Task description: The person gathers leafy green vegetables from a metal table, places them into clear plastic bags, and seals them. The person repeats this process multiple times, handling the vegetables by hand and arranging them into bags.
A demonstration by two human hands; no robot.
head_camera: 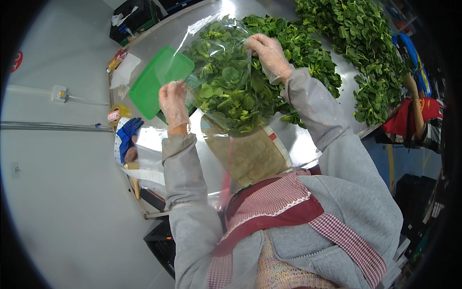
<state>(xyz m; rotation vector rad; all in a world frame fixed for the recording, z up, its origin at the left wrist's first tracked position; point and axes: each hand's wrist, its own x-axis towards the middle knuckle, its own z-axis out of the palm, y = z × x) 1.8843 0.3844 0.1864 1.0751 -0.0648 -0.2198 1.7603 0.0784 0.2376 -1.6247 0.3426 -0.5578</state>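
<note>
My left hand, in a clear disposable glove, pinches the left edge of a clear plastic bag. Gripping the bag's right edge is my right hand, gloved the same way. The film is stretched between both hands, and leafy greens show through it and appear to be inside. Beneath the bag's near end lies a brown, damp-looking cloth. Partly behind the bag and my left hand is a green plastic tray.
Loose greens are heaped beyond my right hand, with another big pile farther right on the metal table. Along the left edge are yellow tape, a blue glove and a brush. A co-worker's arm is at right.
</note>
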